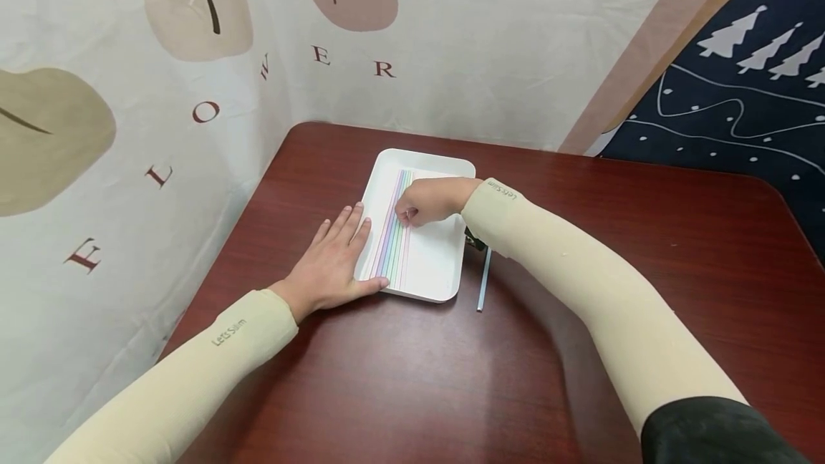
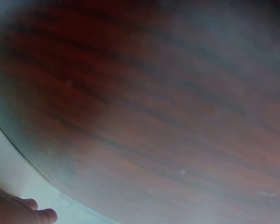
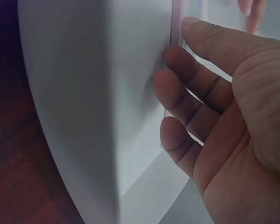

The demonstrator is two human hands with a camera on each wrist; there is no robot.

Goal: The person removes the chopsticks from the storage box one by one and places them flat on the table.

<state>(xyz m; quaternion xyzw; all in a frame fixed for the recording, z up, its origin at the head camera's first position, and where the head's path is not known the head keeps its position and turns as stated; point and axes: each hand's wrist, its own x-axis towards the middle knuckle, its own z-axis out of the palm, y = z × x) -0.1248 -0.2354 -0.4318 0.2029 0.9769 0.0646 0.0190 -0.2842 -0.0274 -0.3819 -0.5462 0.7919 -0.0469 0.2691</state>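
Observation:
A white tray (image 1: 435,263) lies on the table, with several pastel straws (image 1: 387,253) side by side in it. My left hand (image 1: 331,260) is spread at the tray's left near corner, fingers along the rim and thumb near the straws' near ends. In the left wrist view, only its fingertips (image 2: 42,215) show over the white rim. My right hand (image 1: 435,200) reaches into the tray with curled fingers. In the right wrist view, its thumb and fingers (image 3: 170,88) pinch at a pink straw (image 3: 176,21); the index finger is mostly hidden.
A single light-blue straw (image 1: 484,281) lies on the brown table (image 1: 399,371), just right of the tray and under the right wrist. Behind stands a printed cloth (image 1: 483,56) with letters and leaf shapes; a dark blue cloth (image 1: 741,106) hangs at the right.

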